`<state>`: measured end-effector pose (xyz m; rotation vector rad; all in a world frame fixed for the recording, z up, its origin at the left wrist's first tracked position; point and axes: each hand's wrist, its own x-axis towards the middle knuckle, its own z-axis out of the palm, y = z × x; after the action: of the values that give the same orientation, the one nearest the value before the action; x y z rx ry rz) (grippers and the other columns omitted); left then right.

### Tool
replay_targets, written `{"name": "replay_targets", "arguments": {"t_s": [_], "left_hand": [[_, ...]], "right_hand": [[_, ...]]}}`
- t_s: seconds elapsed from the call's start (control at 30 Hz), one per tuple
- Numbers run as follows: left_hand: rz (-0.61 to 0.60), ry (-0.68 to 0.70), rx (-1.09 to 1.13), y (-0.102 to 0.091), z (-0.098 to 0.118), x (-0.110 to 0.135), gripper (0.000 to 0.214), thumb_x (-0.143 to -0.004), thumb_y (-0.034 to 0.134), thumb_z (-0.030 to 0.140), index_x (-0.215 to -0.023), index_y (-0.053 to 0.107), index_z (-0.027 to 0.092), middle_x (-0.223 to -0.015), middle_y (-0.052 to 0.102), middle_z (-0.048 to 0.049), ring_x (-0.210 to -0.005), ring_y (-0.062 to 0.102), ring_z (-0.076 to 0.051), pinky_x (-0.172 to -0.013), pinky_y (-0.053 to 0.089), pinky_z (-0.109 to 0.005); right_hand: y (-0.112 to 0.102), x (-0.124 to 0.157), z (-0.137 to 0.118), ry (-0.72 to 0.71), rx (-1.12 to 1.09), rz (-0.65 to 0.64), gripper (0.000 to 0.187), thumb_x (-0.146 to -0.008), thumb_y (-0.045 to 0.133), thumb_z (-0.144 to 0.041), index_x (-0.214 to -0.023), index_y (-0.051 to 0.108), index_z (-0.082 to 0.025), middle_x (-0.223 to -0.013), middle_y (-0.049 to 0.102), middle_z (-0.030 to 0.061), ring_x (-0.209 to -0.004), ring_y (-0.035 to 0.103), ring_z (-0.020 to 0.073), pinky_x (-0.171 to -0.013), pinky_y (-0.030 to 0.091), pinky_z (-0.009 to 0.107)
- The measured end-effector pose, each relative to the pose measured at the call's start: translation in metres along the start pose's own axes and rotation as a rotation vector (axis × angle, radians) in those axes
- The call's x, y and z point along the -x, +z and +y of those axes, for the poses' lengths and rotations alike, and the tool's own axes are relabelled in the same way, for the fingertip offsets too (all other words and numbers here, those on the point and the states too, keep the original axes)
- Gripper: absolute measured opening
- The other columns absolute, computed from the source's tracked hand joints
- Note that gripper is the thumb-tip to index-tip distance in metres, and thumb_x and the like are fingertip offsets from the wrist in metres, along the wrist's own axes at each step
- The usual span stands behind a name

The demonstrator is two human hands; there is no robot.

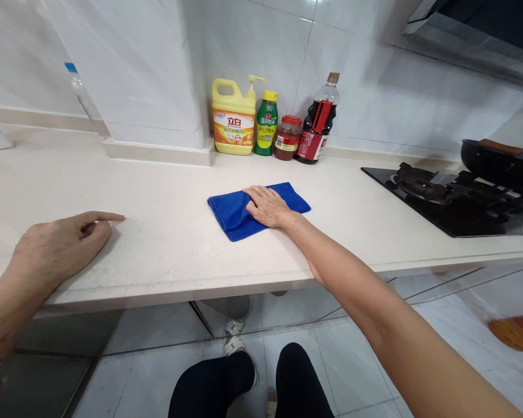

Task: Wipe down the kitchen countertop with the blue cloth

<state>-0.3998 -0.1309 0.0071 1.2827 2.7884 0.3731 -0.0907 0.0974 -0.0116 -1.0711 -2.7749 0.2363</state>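
Observation:
A folded blue cloth (230, 216) lies on the white countertop (169, 249). My right hand (265, 206) presses down on its middle, and the cloth bunches beside the thumb. To the left, my left hand (67, 241) rests at the counter without holding anything. Its index finger points right and touches or nearly touches the surface; the thumb lies just below, and the other fingers are partly hidden. Small specks and wet-looking marks dot the counter between the two hands.
Along the wall stand a yellow detergent jug (234, 119), a green sauce bottle (267, 125), a red-lidded jar (287, 139) and a dark sauce bottle (317, 125). At right is a black gas hob (448, 215) with a wok (501, 162). A clear bottle (82, 93) stands behind the pillar (143, 75).

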Motion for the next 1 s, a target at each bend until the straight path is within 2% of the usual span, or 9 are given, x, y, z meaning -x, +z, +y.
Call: {"name": "replay_targets", "arguments": {"t_s": [0.27, 0.5, 0.83, 1.0], "left_hand": [[0.031, 0.028, 0.043, -0.003, 0.006, 0.009, 0.049, -0.085, 0.039, 0.051, -0.121, 0.07, 0.037, -0.088, 0.071, -0.0007, -0.081, 0.06, -0.028, -0.072, 0.043, -0.036], [0.017, 0.048, 0.057, 0.001, 0.001, 0.005, 0.049, -0.086, 0.04, 0.05, -0.122, 0.07, 0.036, -0.083, 0.069, -0.0017, -0.08, 0.058, -0.027, -0.074, 0.042, -0.036], [0.005, 0.053, 0.073, 0.0, -0.001, 0.004, 0.047, -0.087, 0.041, 0.048, -0.122, 0.069, 0.038, -0.088, 0.069, -0.0007, -0.083, 0.057, -0.026, -0.074, 0.041, -0.034], [0.008, 0.054, 0.102, -0.001, 0.001, 0.008, 0.046, -0.086, 0.041, 0.047, -0.121, 0.07, 0.037, -0.083, 0.067, -0.0007, -0.077, 0.055, -0.025, -0.071, 0.04, -0.033]], "right_hand": [[-0.001, 0.002, 0.023, 0.066, 0.031, 0.019, 0.059, -0.1, 0.028, -0.035, -0.154, 0.041, -0.017, -0.163, 0.038, 0.009, -0.152, 0.031, 0.0248, -0.126, 0.021, 0.047], [-0.002, 0.008, 0.039, 0.13, 0.053, 0.014, 0.06, -0.102, 0.025, -0.037, -0.157, 0.037, -0.016, -0.165, 0.035, 0.0106, -0.153, 0.028, 0.0256, -0.127, 0.019, 0.046], [-0.009, 0.03, 0.063, 0.221, 0.079, 0.037, 0.06, -0.102, 0.025, -0.035, -0.156, 0.039, -0.014, -0.164, 0.037, 0.0107, -0.152, 0.03, 0.0253, -0.127, 0.021, 0.045], [-0.01, 0.041, 0.07, 0.269, 0.136, 0.035, 0.06, -0.102, 0.024, -0.036, -0.157, 0.038, -0.015, -0.164, 0.036, 0.009, -0.153, 0.03, 0.0242, -0.127, 0.022, 0.044]]}}
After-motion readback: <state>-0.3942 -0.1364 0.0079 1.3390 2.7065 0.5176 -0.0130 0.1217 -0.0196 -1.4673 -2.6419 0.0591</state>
